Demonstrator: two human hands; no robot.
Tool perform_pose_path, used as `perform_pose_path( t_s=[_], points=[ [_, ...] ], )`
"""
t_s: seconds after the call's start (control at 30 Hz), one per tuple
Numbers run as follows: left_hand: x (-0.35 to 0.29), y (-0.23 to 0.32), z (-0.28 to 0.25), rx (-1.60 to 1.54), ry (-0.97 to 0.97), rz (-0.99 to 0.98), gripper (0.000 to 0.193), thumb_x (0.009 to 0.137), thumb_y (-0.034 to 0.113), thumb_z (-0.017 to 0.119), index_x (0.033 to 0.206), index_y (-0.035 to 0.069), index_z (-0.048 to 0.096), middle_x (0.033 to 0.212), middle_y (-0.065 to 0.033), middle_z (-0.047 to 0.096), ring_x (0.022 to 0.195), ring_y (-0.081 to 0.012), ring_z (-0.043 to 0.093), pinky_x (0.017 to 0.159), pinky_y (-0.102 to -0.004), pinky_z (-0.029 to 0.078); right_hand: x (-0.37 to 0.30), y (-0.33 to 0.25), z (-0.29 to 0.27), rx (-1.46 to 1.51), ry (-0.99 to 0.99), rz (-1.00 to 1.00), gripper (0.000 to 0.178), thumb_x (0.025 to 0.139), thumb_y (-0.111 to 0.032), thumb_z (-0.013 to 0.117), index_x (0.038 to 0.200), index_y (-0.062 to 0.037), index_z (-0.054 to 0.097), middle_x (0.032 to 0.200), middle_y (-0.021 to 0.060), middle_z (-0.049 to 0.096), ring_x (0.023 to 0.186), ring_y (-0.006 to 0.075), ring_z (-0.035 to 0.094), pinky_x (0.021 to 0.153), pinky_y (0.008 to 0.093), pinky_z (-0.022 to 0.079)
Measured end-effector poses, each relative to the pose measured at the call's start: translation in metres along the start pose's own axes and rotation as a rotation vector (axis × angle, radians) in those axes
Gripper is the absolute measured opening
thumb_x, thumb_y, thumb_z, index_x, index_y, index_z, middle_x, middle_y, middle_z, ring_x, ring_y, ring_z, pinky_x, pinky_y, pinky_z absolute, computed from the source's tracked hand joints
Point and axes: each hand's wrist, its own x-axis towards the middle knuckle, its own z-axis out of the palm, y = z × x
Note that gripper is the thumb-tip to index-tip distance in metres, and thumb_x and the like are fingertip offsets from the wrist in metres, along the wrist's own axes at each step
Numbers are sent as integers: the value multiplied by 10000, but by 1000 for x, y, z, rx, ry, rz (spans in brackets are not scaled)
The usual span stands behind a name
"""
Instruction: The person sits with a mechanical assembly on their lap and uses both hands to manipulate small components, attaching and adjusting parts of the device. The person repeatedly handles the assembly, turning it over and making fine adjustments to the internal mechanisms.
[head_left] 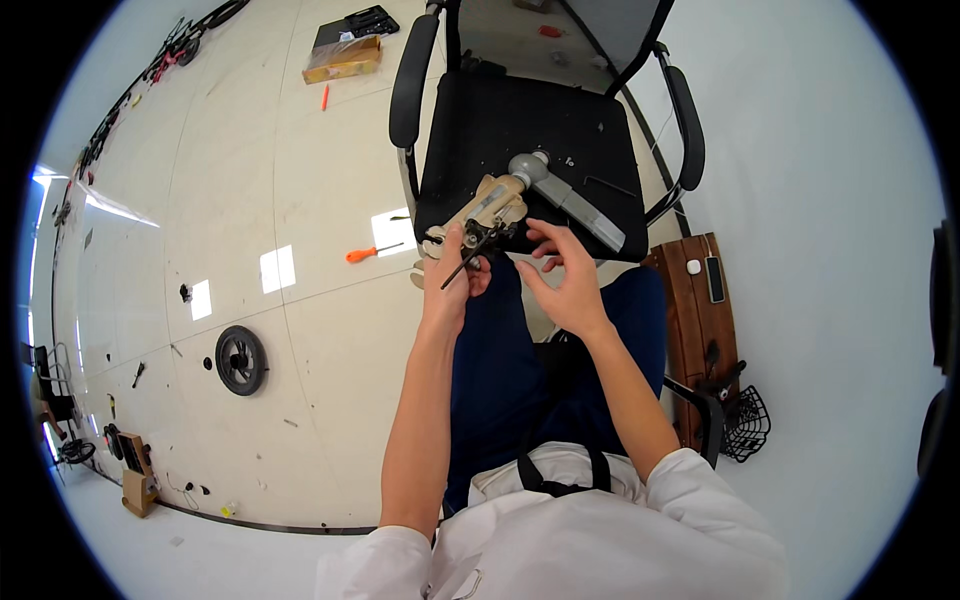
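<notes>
My left hand [447, 280] is closed around the near end of a beige frame part [492, 200], where a black metal fitting [478, 240] sits. A thin black rod [462, 268] slants down from the fitting across my fingers. My right hand [568, 280] is just right of the fitting, fingers apart and curved, with nothing visible in it. At its far end the beige part meets a round grey joint [527, 168], and a flat grey bar [580, 208] runs from there to the right. These pieces rest on the seat of a black chair [530, 115].
A thin L-shaped key [610, 186] and small bits lie on the seat. Left on the tiled floor are an orange-handled screwdriver [362, 255], a black wheel [241, 360] and an open cardboard box [345, 65]. A wooden bench [690, 320] with a phone [715, 279] and a wire basket [746, 424] stand right.
</notes>
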Motion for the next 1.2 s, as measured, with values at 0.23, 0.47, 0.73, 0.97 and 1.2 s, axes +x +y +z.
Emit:
perform_pose_path(
  t_s=[0.23,0.47,0.73,0.97,1.2],
  points=[
    [5,-6,0,0,27,64,403,1028,414,474,896,53,594,626,-43,568,475,-110,521,409,-230,350,45,-36,22,-303,-147,-546,314,750,-151,769,1044,-74,690,1112,101,594,1004,280,579,877,350,488],
    [2,4,2,73,16,-26,380,1027,397,458,906,56,576,643,-59,594,486,-123,559,411,-233,391,130,-25,19,-395,-194,-357,313,830,-115,676,1142,-95,655,1106,81,615,972,259,616,829,348,509],
    [-2,5,2,40,26,-2,378,1021,397,468,920,48,573,628,-56,577,480,-117,539,407,-240,372,106,-19,-10,-568,-533,-485,305,818,11,543,1084,-64,672,1031,119,658,944,308,620,824,364,504],
    [0,-1,-1,51,41,-57,383,996,451,522,967,72,559,653,-52,573,499,-129,538,433,-240,377,-2,19,-18,-253,-329,-303,215,739,-157,800,876,-31,692,744,83,657,651,202,645,591,283,499],
    [5,-4,-3,93,-31,58,362,1017,401,482,904,68,570,646,-37,576,489,-103,534,403,-232,346,86,-41,38,-349,-50,-632,229,773,-214,726,909,-75,606,742,65,614,656,243,634,556,343,472]
  ],
)
